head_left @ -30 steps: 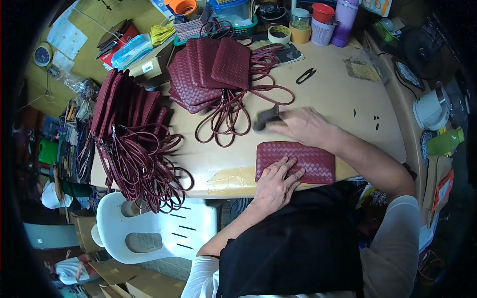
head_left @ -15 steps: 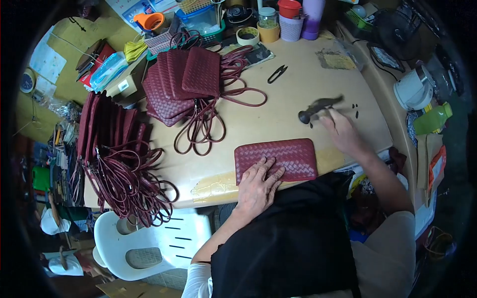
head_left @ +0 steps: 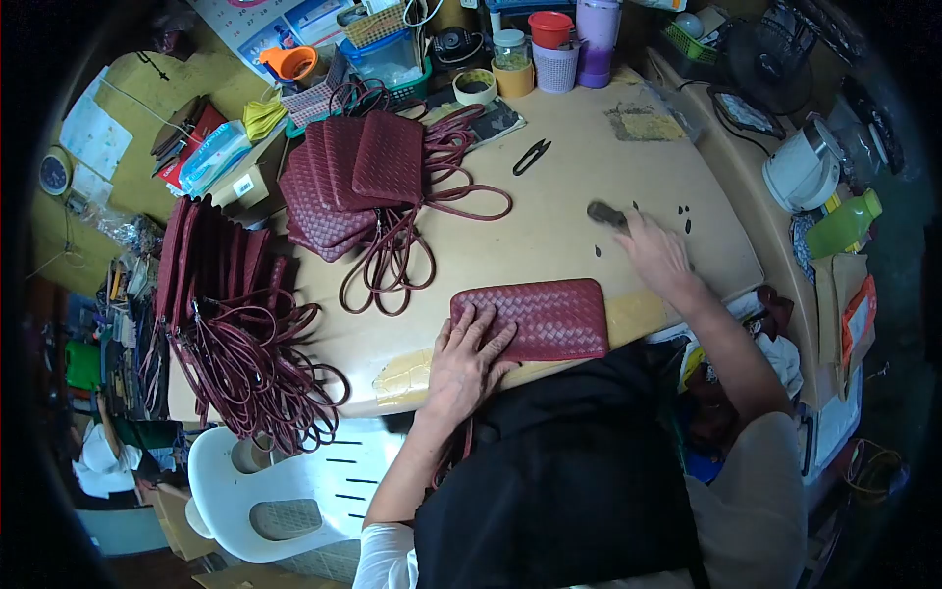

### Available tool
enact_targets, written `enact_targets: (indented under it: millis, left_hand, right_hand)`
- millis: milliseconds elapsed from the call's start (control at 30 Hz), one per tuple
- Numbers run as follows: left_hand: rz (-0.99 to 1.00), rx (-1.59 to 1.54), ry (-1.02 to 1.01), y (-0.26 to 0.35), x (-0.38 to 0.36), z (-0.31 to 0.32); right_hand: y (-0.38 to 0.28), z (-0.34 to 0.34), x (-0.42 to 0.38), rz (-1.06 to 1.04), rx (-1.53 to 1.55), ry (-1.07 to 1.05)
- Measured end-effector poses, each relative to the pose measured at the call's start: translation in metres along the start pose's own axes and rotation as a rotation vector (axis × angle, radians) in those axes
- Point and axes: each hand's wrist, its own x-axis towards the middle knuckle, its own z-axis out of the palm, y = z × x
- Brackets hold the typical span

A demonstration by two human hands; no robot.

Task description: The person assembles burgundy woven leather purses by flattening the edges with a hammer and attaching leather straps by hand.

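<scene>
A burgundy woven wallet (head_left: pixel 549 319) lies flat near the table's front edge. My left hand (head_left: pixel 461 368) rests on its left end, fingers apart on the surface and thumb by the lower edge. Farther right, my right hand (head_left: pixel 657 253) is closed around a dark hammer (head_left: pixel 608 215) low over the table; the hand hides part of it. Several small dark bits (head_left: pixel 688 226) lie beside that hand. Black thread snips (head_left: pixel 531 157) lie beyond the wallet.
Stacked burgundy pouches (head_left: pixel 388 162) with looped straps lie at back left; more stand upright (head_left: pixel 211 255) at the left edge, straps hanging over. A white plastic chair (head_left: pixel 285 491) stands below. Tape (head_left: pixel 475 86), jars and a purple bottle (head_left: pixel 596 44) line the back.
My left hand has slid toward the wallet's left end. The hammer has turned in my right hand and is now mostly covered by it. The whole view has shifted slightly.
</scene>
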Motion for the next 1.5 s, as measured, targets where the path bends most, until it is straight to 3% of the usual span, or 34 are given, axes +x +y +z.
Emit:
enact_targets:
  millis: [33,100,167,233,300,367,400,433,467,500,533,567,633,667,733,800,833,900,933,1033,1100,1200,1267,1300,1333,1367,1433,1467,1500]
  left_hand:
    - [0.054,0.002,0.007,-0.006,0.000,0.002]
    - [0.082,-0.041,0.116,-0.010,0.003,-0.012]
    - [-0.432,-0.439,-0.012,-0.009,0.005,-0.043]
    - [-0.441,-0.897,0.385,-0.001,0.007,-0.043]
    - [-0.594,-1.001,0.296,-0.012,-0.013,-0.034]
    - [-0.680,-1.187,0.451,0.007,-0.013,-0.004]
    - [-0.671,-1.056,0.442,0.014,-0.014,0.004]
    - [-0.785,-1.076,0.139,0.013,-0.025,0.004]
    - [-0.716,-1.411,0.273,0.019,-0.021,0.015]
    - [-0.624,-1.741,0.409,0.024,-0.017,0.026]
    - [-0.552,-1.911,0.359,0.013,-0.020,0.019]
    - [-0.476,-2.077,0.307,-0.002,-0.024,0.009]
    - [-0.598,-1.951,0.232,-0.013,-0.022,-0.011]
    - [-0.547,-1.783,0.172,-0.017,-0.019,-0.011]
    - [-0.509,-1.609,0.130,-0.024,-0.010,-0.017]
    - [-0.446,-1.236,-0.014,-0.021,0.000,-0.026]
    - [-0.460,-1.235,-0.009,-0.020,0.000,-0.023]
    - [-0.530,-1.140,0.182,-0.018,0.004,-0.013]
    - [-0.460,-0.970,0.319,-0.015,0.005,-0.009]
    - [-0.537,-0.739,0.414,-0.019,0.002,-0.005]
    - [-0.537,-0.729,0.421,-0.022,-0.001,0.004]
    - [-0.542,-1.004,0.486,-0.020,0.000,0.009]
    - [-0.545,-1.310,0.353,-0.028,-0.003,0.010]
    - [-0.543,-1.311,0.355,-0.028,-0.001,0.010]
    - [-0.383,-1.828,0.352,-0.028,0.002,0.010]
    - [-0.172,-2.332,0.336,-0.026,0.002,0.010]
    - [-0.319,-2.069,0.071,0.001,0.006,0.010]
    - [-0.444,-2.017,-0.029,0.017,-0.003,0.013]
    - [-0.350,-2.036,-0.096,0.019,-0.014,0.037]
  right_hand:
    - [0.004,0.012,0.007,-0.005,0.003,0.000]
    - [0.006,0.031,0.020,-0.218,-0.200,0.099]
    - [-0.009,0.022,0.026,-0.247,-0.229,0.151]
    - [-0.032,0.009,0.023,-0.274,-0.258,0.193]
    - [-0.061,0.000,0.009,-0.046,0.903,-0.201]
    - [-0.090,0.026,-0.023,-0.092,1.758,-0.434]
    - [-0.112,0.051,-0.045,-0.095,1.408,-0.159]
    - [-0.126,0.068,-0.058,-0.095,1.048,0.101]
    - [-0.122,0.066,-0.056,-0.100,1.051,0.102]
    - [-0.113,0.061,-0.055,-0.061,1.089,-0.103]
    - [-0.102,0.055,-0.054,-0.023,1.118,-0.309]
    - [-0.092,0.051,-0.054,-0.127,0.947,-0.314]
    - [-0.088,0.016,-0.050,-0.116,0.950,-0.576]
    - [-0.087,0.003,-0.049,-0.215,0.725,-0.555]
    - [-0.084,-0.001,-0.047,-0.257,0.745,-0.627]
    - [-0.087,-0.005,-0.046,-0.264,0.743,-0.726]
    - [-0.088,-0.004,-0.046,-0.270,0.747,-0.738]
    - [-0.089,-0.002,-0.044,-0.271,0.672,-0.641]
    - [-0.090,-0.001,-0.044,-0.272,0.673,-0.643]
    - [-0.094,-0.001,-0.049,-0.140,0.680,-0.454]
    - [-0.094,-0.002,-0.050,-0.184,0.657,-0.389]
    - [-0.093,-0.007,-0.048,-0.180,0.646,-0.319]
    - [-0.088,0.001,-0.048,-0.133,0.658,-0.313]
    - [-0.082,0.020,-0.049,-0.011,0.779,-0.190]
    - [-0.078,0.034,-0.049,0.106,0.895,-0.068]
    - [-0.078,0.046,-0.049,0.096,0.892,-0.076]
    - [-0.095,0.061,-0.046,0.367,1.159,0.182]
    - [-0.111,0.064,-0.046,0.406,1.063,0.226]
    - [-0.121,0.072,-0.051,0.287,0.851,0.272]
